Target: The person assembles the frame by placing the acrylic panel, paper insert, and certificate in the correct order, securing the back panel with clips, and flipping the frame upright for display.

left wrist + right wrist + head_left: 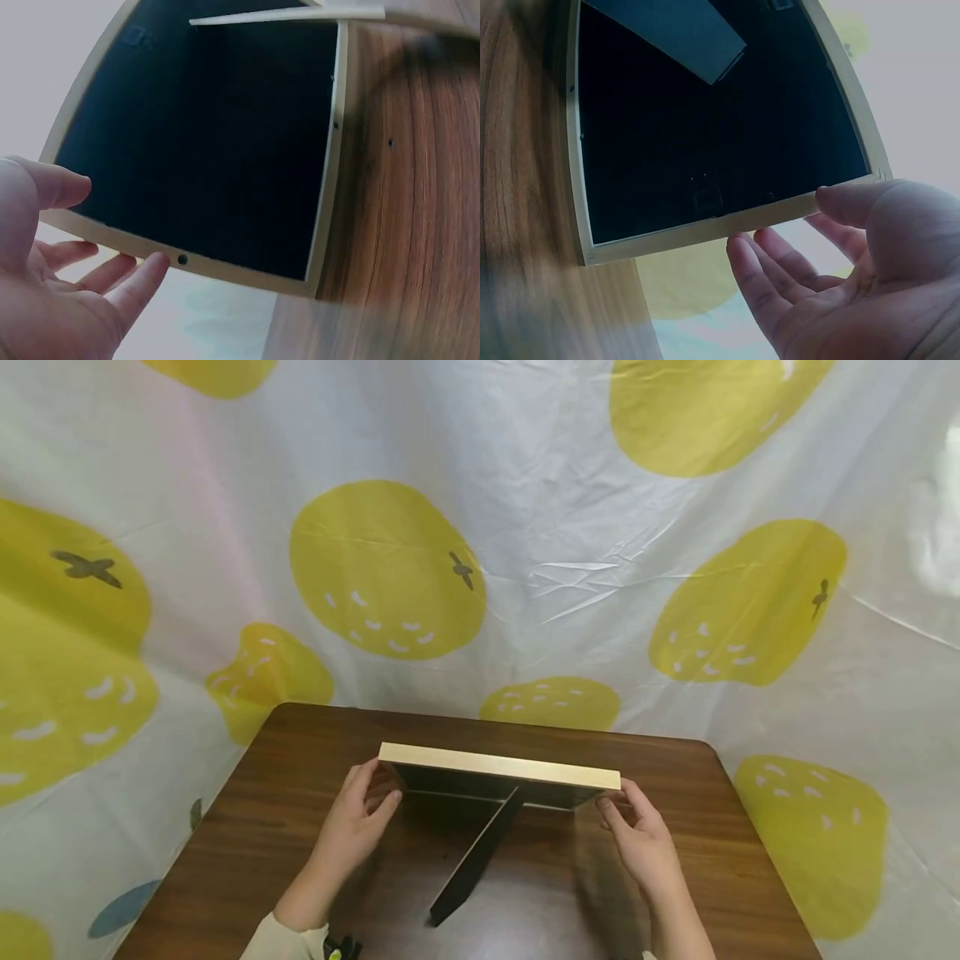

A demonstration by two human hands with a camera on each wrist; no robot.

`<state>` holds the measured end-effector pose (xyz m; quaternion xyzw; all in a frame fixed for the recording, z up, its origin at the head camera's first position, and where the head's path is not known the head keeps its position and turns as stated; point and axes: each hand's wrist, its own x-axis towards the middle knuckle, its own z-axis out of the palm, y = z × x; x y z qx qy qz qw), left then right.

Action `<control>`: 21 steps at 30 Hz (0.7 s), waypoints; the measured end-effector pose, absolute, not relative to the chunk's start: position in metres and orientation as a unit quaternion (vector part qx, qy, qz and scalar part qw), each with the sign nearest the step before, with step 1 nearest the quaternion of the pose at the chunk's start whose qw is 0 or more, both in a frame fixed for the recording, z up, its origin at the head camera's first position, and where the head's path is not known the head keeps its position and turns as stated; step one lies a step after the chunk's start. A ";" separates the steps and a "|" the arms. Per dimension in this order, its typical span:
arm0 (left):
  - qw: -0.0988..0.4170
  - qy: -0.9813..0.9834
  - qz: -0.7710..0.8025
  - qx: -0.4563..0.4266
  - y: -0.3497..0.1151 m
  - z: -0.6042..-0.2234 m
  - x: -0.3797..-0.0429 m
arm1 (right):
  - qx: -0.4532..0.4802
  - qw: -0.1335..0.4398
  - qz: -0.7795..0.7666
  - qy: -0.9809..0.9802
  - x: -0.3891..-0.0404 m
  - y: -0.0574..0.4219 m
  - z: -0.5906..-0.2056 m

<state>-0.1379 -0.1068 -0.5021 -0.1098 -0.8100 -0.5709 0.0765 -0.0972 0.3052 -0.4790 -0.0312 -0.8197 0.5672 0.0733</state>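
A picture frame (498, 766) with a pale wood border stands upright at the middle of the table, its black backing (202, 150) facing me. From that backing a black easel leg (476, 860) slants out toward me and down to the left. My left hand (352, 827) holds the left side of the frame, fingers along the outer edge and thumb on the near side. At the opposite side my right hand (643, 843) grips the edge between thumb and fingers. The front of the frame is hidden from every view.
The dark brown wooden table (720, 827) has rounded far corners. Behind it and at both sides hangs a white curtain (540, 527) printed with large yellow fruit. A small black item (342, 947) shows by the left sleeve (285, 941).
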 end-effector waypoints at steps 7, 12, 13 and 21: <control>0.081 -0.801 -0.583 -0.109 -0.104 -0.505 -0.131 | -0.052 0.086 0.585 -0.805 -0.095 0.299 -0.483; 0.079 -0.806 -0.574 -0.117 -0.102 -0.508 -0.129 | -0.050 0.083 0.557 -0.825 -0.091 0.297 -0.489; 0.078 -0.809 -0.570 -0.118 -0.101 -0.509 -0.129 | -0.050 0.085 0.548 -0.830 -0.090 0.296 -0.490; 0.040 -0.809 -0.574 -0.119 -0.098 -0.499 -0.145 | -0.038 0.165 0.457 -0.873 -0.086 0.295 -0.490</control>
